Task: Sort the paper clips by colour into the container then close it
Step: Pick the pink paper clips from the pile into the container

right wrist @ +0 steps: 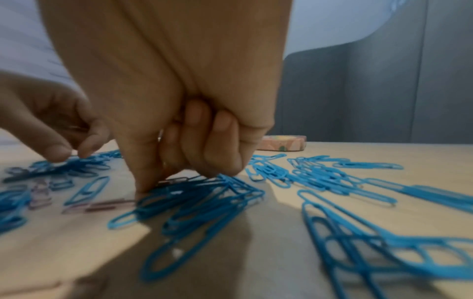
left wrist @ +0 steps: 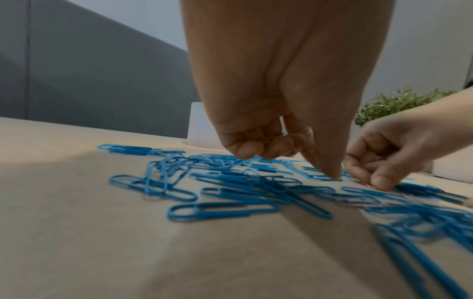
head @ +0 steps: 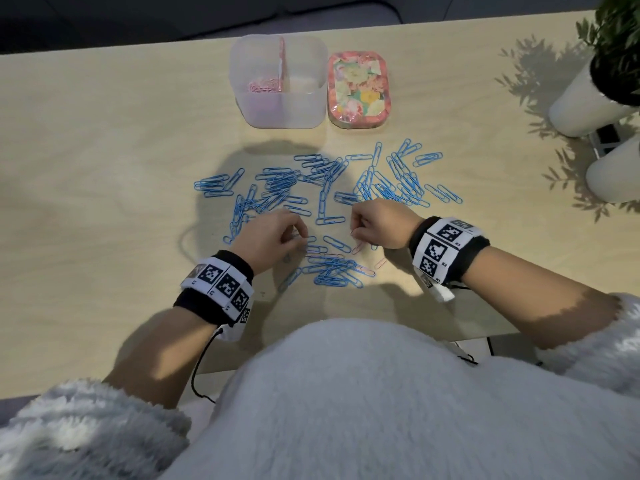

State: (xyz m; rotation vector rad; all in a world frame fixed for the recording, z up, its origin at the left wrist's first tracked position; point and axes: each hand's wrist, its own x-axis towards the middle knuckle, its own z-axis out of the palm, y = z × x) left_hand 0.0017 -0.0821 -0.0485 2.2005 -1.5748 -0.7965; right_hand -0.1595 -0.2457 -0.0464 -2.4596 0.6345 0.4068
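Blue paper clips [head: 325, 188] lie scattered across the wooden table, and a few pink clips [head: 381, 263] sit among them near my hands. The translucent divided container [head: 277, 112] stands open at the back, with pink clips [head: 263, 86] in its left compartment. Its floral lid [head: 358, 86] lies to the right of it. My left hand [head: 301, 237] has curled fingers over the pile and seems to hold pink clips, its thumb [left wrist: 332, 174] touching the table. My right hand [head: 355, 233] pinches a pink clip against the table, thumb [right wrist: 143, 186] pressed down.
Two white plant pots [head: 588, 98] [head: 616, 171] stand at the right edge, with a small dark device [head: 606, 136] between them. The table's near edge [head: 450, 336] runs just in front of my body.
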